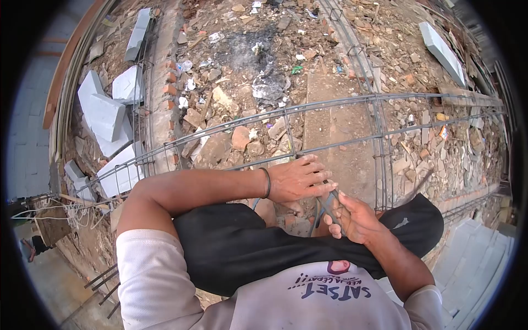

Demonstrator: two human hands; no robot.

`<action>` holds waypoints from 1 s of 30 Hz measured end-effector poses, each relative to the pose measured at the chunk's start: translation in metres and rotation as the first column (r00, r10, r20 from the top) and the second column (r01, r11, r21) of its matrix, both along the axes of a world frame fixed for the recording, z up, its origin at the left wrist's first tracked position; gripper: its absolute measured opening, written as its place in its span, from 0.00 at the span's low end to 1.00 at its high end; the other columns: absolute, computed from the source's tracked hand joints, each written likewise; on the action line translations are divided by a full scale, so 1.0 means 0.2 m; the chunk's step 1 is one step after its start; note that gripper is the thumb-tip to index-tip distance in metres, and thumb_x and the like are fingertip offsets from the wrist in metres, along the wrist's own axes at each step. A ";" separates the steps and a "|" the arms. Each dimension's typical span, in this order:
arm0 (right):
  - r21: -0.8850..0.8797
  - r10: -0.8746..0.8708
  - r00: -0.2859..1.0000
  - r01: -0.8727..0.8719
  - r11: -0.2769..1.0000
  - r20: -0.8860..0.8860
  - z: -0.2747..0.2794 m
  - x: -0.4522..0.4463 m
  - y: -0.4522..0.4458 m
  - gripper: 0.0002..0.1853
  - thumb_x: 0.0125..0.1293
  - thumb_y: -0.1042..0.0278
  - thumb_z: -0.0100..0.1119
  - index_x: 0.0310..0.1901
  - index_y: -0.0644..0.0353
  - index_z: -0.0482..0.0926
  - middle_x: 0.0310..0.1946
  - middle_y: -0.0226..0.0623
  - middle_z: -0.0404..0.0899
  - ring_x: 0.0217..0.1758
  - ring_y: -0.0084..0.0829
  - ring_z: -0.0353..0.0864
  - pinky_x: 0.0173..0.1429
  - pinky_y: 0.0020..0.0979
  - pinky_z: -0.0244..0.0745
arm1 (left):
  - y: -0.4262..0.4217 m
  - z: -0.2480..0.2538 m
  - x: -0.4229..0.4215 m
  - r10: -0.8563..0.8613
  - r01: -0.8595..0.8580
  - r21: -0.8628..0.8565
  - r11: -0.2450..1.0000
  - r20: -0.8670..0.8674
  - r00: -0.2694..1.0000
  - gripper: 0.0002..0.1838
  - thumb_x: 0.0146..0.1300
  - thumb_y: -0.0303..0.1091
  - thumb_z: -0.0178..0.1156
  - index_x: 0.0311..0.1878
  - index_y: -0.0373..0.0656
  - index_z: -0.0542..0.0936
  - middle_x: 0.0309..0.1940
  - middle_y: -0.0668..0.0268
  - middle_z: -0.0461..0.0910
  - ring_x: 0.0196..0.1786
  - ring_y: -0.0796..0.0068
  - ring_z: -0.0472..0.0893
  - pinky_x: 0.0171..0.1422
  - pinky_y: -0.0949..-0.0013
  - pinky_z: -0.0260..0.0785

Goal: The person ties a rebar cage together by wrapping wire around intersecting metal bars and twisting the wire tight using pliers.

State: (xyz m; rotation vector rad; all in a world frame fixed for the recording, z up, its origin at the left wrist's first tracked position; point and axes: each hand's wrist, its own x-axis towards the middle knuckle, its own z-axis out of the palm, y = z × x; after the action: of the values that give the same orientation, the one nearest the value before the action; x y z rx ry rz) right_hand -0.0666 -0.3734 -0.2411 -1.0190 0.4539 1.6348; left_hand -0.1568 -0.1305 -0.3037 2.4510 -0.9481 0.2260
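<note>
Head view: the right hand point(356, 219) has its fingers curled around the pliers point(330, 203), just right of the left hand point(291, 180); whether the left fingers grip anything, I cannot tell.

From afar, I saw dull metal pincers point(330, 204), matt steel rebar point(374, 98); trousers point(231, 247) looked smooth cloth, rubble point(214, 149) rough, blocks point(107, 117) matt.

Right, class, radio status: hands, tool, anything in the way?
Right hand gripping the crossed-handled tool. Left hand beside it, palm down; grip unclear. Steel bars close ahead, rubble beyond; nothing plainly blocking.
</note>
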 end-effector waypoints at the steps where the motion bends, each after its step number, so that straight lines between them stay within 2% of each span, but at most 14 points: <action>1: -0.002 -0.044 0.996 0.044 0.999 -0.084 0.01 0.00 0.01 0.16 0.80 0.50 0.45 0.43 0.55 0.69 0.32 0.50 0.80 0.23 0.42 0.79 0.27 0.38 0.76 | -0.05 -0.02 0.02 0.008 -0.008 0.001 1.000 -0.001 1.000 0.40 0.57 0.48 0.67 0.70 0.41 0.65 0.62 0.50 0.72 0.66 0.51 0.73 0.70 0.48 0.64; 5: 0.018 0.071 0.997 -0.071 0.997 0.045 0.04 0.05 0.00 0.17 0.80 0.50 0.44 0.46 0.57 0.72 0.32 0.48 0.81 0.26 0.40 0.80 0.30 0.38 0.77 | -0.20 -0.10 0.16 0.106 -0.075 0.158 0.985 -0.199 0.974 0.23 0.58 0.38 0.62 0.56 0.43 0.73 0.43 0.56 0.81 0.48 0.55 0.84 0.47 0.52 0.75; 6: -0.181 0.197 0.911 -0.139 0.974 0.363 0.11 0.12 0.01 0.18 0.80 0.50 0.44 0.48 0.59 0.72 0.32 0.47 0.81 0.29 0.39 0.82 0.34 0.38 0.79 | -0.20 -0.10 0.18 0.087 -0.056 0.145 0.988 -0.219 0.972 0.17 0.58 0.34 0.60 0.51 0.43 0.75 0.36 0.58 0.82 0.42 0.55 0.86 0.40 0.53 0.76; 9: -0.379 0.394 0.122 -0.131 0.916 0.911 0.40 0.31 0.04 0.24 0.78 0.50 0.48 0.57 0.66 0.73 0.37 0.48 0.82 0.43 0.41 0.85 0.49 0.36 0.80 | -0.22 -0.10 0.22 0.071 -0.033 0.122 0.992 -0.318 0.945 0.14 0.58 0.33 0.60 0.46 0.41 0.77 0.32 0.55 0.83 0.38 0.51 0.86 0.37 0.50 0.76; 10: -0.414 0.402 -0.104 -0.154 0.897 0.910 0.53 0.27 0.10 0.26 0.76 0.49 0.51 0.58 0.68 0.72 0.38 0.49 0.82 0.45 0.43 0.85 0.51 0.35 0.79 | -0.22 -0.10 0.24 0.070 -0.034 0.118 0.992 -0.316 0.946 0.14 0.58 0.33 0.60 0.46 0.41 0.77 0.32 0.55 0.83 0.38 0.51 0.86 0.37 0.50 0.76; 11: -0.420 0.409 -0.102 -0.146 0.896 0.907 0.52 0.20 0.10 0.26 0.76 0.49 0.51 0.58 0.68 0.72 0.38 0.49 0.82 0.45 0.43 0.85 0.51 0.35 0.79 | -0.22 -0.09 0.27 0.058 -0.025 0.091 0.995 -0.382 0.922 0.13 0.57 0.32 0.60 0.45 0.40 0.78 0.30 0.54 0.83 0.36 0.50 0.85 0.37 0.50 0.76; 13: -0.831 0.453 -0.766 -0.184 0.526 0.456 0.44 0.01 0.08 0.30 0.70 0.50 0.60 0.58 0.74 0.72 0.40 0.55 0.82 0.45 0.50 0.85 0.52 0.39 0.79 | -0.23 -0.08 0.31 0.031 0.000 0.071 0.997 -0.431 0.902 0.12 0.56 0.32 0.59 0.43 0.39 0.79 0.28 0.53 0.83 0.34 0.48 0.85 0.36 0.50 0.76; 16: -0.814 0.505 -0.732 -0.116 0.569 0.458 0.13 -0.07 0.08 0.32 0.65 0.52 0.66 0.56 0.77 0.73 0.43 0.59 0.82 0.41 0.56 0.85 0.49 0.44 0.80 | -0.22 -0.09 0.38 0.025 -0.003 0.053 0.999 -0.417 0.909 0.11 0.56 0.31 0.60 0.41 0.39 0.80 0.28 0.51 0.84 0.35 0.47 0.84 0.39 0.50 0.77; 18: -0.862 0.698 -0.511 -0.230 0.451 0.502 0.03 -0.06 0.06 0.28 0.64 0.52 0.65 0.51 0.73 0.76 0.38 0.60 0.82 0.38 0.57 0.85 0.44 0.47 0.79 | -0.23 -0.10 0.36 -0.028 0.073 0.083 0.994 -0.450 0.892 0.11 0.55 0.31 0.60 0.41 0.38 0.81 0.28 0.50 0.83 0.35 0.46 0.84 0.39 0.49 0.76; 22: -0.825 0.637 -0.534 -0.260 0.502 0.556 0.00 0.10 0.05 0.21 0.65 0.55 0.67 0.43 0.68 0.77 0.29 0.48 0.82 0.29 0.47 0.85 0.35 0.44 0.79 | -0.22 -0.07 0.34 -0.008 0.048 0.079 0.996 -0.442 0.897 0.17 0.55 0.32 0.62 0.49 0.40 0.79 0.35 0.53 0.83 0.38 0.49 0.84 0.42 0.50 0.75; 24: -0.489 0.772 0.343 -0.620 0.613 0.535 0.06 0.19 0.10 0.17 0.67 0.57 0.67 0.39 0.65 0.77 0.24 0.39 0.79 0.27 0.35 0.84 0.32 0.37 0.78 | -0.19 -0.04 0.24 -0.004 0.004 0.001 1.000 -0.189 0.982 0.23 0.55 0.32 0.63 0.55 0.41 0.76 0.38 0.54 0.83 0.39 0.50 0.84 0.42 0.51 0.75; 25: -0.493 0.768 0.348 -0.609 0.621 0.537 0.04 0.18 0.09 0.17 0.67 0.57 0.67 0.39 0.65 0.77 0.24 0.39 0.79 0.27 0.35 0.84 0.32 0.37 0.78 | -0.20 -0.02 0.21 0.044 -0.037 -0.102 0.994 0.071 0.996 0.28 0.55 0.32 0.64 0.62 0.42 0.73 0.42 0.55 0.82 0.40 0.51 0.84 0.41 0.52 0.75; 27: -0.214 0.561 0.782 -0.519 0.828 0.271 -0.01 0.15 0.08 0.17 0.68 0.59 0.67 0.43 0.66 0.76 0.23 0.33 0.76 0.26 0.28 0.81 0.30 0.34 0.77 | -0.26 -0.09 0.17 0.085 -0.083 -0.055 0.995 0.041 0.996 0.27 0.54 0.34 0.66 0.59 0.43 0.72 0.39 0.57 0.82 0.40 0.51 0.84 0.40 0.51 0.75; 30: -0.241 0.643 0.680 -0.598 0.765 0.353 0.00 0.14 0.07 0.21 0.67 0.59 0.67 0.49 0.68 0.74 0.28 0.38 0.79 0.27 0.33 0.82 0.32 0.38 0.79 | -0.26 -0.16 0.20 0.083 -0.080 0.026 0.996 -0.159 0.984 0.31 0.51 0.33 0.67 0.60 0.42 0.71 0.39 0.56 0.82 0.39 0.50 0.85 0.39 0.51 0.75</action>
State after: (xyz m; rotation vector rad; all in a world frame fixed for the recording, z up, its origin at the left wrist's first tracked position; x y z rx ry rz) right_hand -0.0392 -0.3599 -0.2403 -1.6957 -0.1352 1.9142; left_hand -0.1174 -0.1822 -0.3350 2.4859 -0.7857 0.0467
